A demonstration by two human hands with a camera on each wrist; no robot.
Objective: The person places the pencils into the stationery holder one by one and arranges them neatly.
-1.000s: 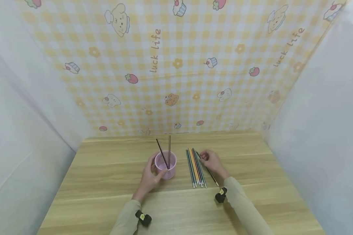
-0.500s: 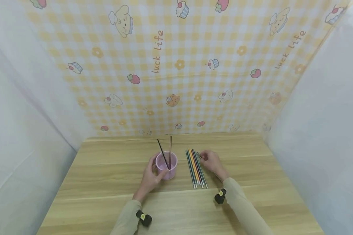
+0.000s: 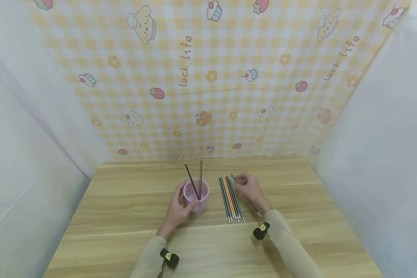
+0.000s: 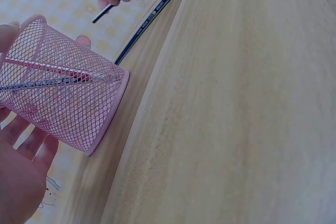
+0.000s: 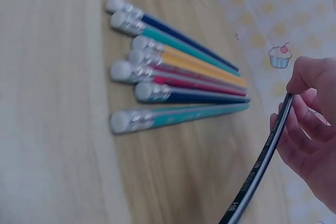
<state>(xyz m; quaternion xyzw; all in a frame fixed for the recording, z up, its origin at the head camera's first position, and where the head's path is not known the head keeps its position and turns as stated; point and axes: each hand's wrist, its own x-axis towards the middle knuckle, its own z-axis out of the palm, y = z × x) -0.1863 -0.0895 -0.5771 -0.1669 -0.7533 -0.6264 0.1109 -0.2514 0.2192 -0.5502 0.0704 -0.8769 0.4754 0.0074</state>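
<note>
In the head view my left hand [image 3: 176, 210] grips the side of a pink mesh pencil cup [image 3: 199, 207], thumb at the near rim. The left wrist view shows its fingers around the mesh wall [image 4: 68, 98]. Two pencils lean inside the cup, a black one [image 3: 191, 179] and a reddish-brown one [image 3: 200, 173]. To the right, my right hand [image 3: 251, 190] pinches a black pencil [image 5: 257, 169] between thumb and fingers, held above the table. Between cup and right hand lies a row of pencils [image 3: 231, 200], green, yellow, red and dark blue, their white erasers [image 5: 122, 121] toward me.
The wooden table [image 3: 107, 216] runs back to a yellow checked cloth wall [image 3: 229, 92]. White curtains hang at the left [image 3: 31, 135] and right [image 3: 375, 154]. Each wrist wears a small black camera, one on the left [image 3: 169, 258] and one on the right [image 3: 261, 231].
The black pencil in my right hand has come up off the table and its far tip now sticks out past the fingers. My left hand and the cup stay in place.
</note>
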